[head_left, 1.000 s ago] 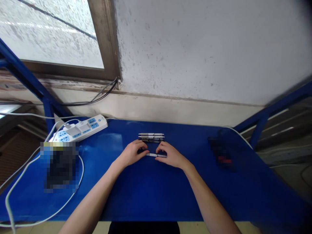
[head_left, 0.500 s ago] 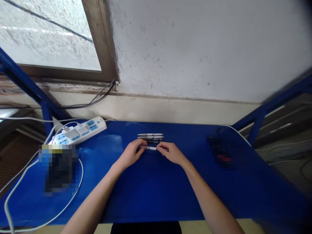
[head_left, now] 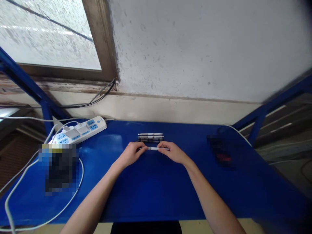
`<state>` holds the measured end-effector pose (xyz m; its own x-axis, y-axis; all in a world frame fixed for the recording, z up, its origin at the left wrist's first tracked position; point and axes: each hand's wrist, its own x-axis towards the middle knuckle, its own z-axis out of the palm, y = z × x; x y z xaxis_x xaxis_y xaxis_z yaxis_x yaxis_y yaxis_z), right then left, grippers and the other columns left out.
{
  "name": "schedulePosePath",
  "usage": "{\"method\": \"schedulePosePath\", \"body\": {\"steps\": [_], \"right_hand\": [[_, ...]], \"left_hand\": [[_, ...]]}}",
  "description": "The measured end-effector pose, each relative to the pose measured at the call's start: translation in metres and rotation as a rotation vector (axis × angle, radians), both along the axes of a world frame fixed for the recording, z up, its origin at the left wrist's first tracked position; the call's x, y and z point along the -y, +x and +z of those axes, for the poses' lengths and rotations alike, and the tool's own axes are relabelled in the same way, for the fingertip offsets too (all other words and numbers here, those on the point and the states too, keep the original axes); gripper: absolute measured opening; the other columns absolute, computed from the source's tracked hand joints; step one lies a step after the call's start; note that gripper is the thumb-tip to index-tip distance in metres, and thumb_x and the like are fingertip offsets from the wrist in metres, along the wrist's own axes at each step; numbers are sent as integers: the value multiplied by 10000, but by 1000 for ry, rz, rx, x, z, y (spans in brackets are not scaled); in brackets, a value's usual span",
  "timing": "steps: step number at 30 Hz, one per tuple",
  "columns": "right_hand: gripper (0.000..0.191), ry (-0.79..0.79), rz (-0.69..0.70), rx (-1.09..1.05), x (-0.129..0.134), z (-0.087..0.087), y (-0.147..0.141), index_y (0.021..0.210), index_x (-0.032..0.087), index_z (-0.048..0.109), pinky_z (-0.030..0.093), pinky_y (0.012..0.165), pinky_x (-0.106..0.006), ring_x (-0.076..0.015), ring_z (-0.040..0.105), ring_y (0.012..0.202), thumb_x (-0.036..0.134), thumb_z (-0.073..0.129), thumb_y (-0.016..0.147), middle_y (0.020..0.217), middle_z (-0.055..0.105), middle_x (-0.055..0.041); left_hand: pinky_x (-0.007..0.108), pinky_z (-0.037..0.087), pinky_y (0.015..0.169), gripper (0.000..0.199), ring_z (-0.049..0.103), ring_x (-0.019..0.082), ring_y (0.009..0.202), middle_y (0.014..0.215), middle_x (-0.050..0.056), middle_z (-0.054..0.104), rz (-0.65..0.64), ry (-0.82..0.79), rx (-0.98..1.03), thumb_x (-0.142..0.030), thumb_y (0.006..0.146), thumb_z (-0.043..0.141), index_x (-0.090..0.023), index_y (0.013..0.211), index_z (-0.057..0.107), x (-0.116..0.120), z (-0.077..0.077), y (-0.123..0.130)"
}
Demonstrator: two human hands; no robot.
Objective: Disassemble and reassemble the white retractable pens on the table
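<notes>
A white pen with dark ends (head_left: 153, 148) lies crosswise between my hands at the middle of the blue table (head_left: 151, 188). Its left end is pinched by my left hand (head_left: 133, 152), thumb and fingers closed round it. My right hand (head_left: 172, 152) grips the other end, and a dark tip shows past the fingers. Just beyond, several pens (head_left: 150, 134) lie side by side in a stack of rows, parallel to the held one. The nearest of them is dark, the farther ones whitish.
At the back left is a white power strip (head_left: 94, 126) with plugs and cables. A blurred dark object (head_left: 62, 169) sits in front of it, ringed by a white cable (head_left: 82, 172). Another blurred dark item (head_left: 220, 151) lies on the right. A wall stands behind.
Both hands have shifted very slightly, with the fingertips a little lower and away from the row of pens. The pen between them remains gripped at both ends.
</notes>
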<state>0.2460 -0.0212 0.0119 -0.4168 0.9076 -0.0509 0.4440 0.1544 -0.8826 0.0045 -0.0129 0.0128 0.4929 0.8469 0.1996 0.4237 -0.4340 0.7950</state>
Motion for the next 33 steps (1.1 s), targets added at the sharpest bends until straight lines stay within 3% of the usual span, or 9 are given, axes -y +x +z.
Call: {"method": "schedulePosePath", "body": {"steps": [2, 7, 9, 12, 16, 22, 26, 31, 33], "right_hand": [[200, 12, 6, 1, 1, 0, 0, 865, 202, 624, 360, 608, -245, -127, 461, 636, 394, 568, 870, 719, 532, 16], [178, -32, -20, -24, 1, -3, -1, 893, 204, 603, 371, 585, -249, -123, 474, 597, 375, 561, 871, 690, 528, 21], [167, -35, -18, -26, 1, -3, -1, 886, 205, 603, 379, 588, -253, -125, 485, 595, 366, 563, 868, 691, 540, 19], [159, -27, -17, -23, 2, -1, -2, 878, 204, 607, 396, 605, -259, -133, 519, 616, 359, 577, 857, 705, 569, 11], [160, -36, -16, -54, 3, 1, -2, 886, 202, 601, 420, 636, -270, -149, 572, 647, 354, 552, 878, 706, 620, -3], [156, -45, 9, -55, 4, 1, -3, 889, 205, 599, 428, 654, -270, -155, 600, 672, 355, 554, 882, 724, 669, -12], [155, -37, -8, -39, 4, 1, -3, 894, 206, 586, 419, 641, -268, -152, 595, 653, 357, 555, 878, 736, 692, -15], [144, -29, 3, -39, 3, 0, -2, 909, 207, 582, 418, 656, -265, -163, 623, 716, 345, 562, 873, 788, 710, -26], [146, -26, 3, -36, 3, 0, -2, 911, 206, 581, 422, 669, -266, -170, 634, 737, 346, 571, 869, 801, 717, -29]], "left_hand": [[227, 342, 561, 401, 492, 110, 551, 596, -3, 577, 21, -21, -15, -386, 947, 419, -151, 708, 639, 1, 0, 0], [208, 365, 561, 266, 499, 102, 588, 764, -15, 614, 18, -40, 70, -361, 870, 562, -173, 1054, 595, 1, 0, 0], [215, 365, 576, 216, 500, 108, 593, 728, -16, 602, 15, -29, 44, -355, 902, 505, -174, 949, 613, 1, 0, 0], [225, 352, 583, 330, 490, 114, 574, 637, -15, 574, 21, -29, -19, -368, 946, 412, -171, 785, 621, 0, 0, 0], [217, 362, 588, 243, 495, 113, 600, 751, -10, 624, 14, -32, 28, -368, 890, 529, -181, 1017, 616, 0, 0, 0], [223, 310, 553, 359, 451, 111, 560, 607, -18, 543, 62, -33, -30, -408, 936, 427, -160, 766, 624, -1, -1, -1], [213, 341, 569, 263, 473, 109, 582, 700, -22, 584, 37, -39, 36, -396, 885, 532, -175, 999, 616, -2, -2, -1], [224, 293, 522, 409, 428, 104, 512, 558, -23, 520, 74, -72, -56, -438, 941, 402, -162, 724, 612, -3, -5, -2], [222, 286, 512, 397, 417, 102, 500, 536, -31, 499, 78, -84, -54, -452, 930, 424, -161, 740, 618, -3, -4, -3]]}}
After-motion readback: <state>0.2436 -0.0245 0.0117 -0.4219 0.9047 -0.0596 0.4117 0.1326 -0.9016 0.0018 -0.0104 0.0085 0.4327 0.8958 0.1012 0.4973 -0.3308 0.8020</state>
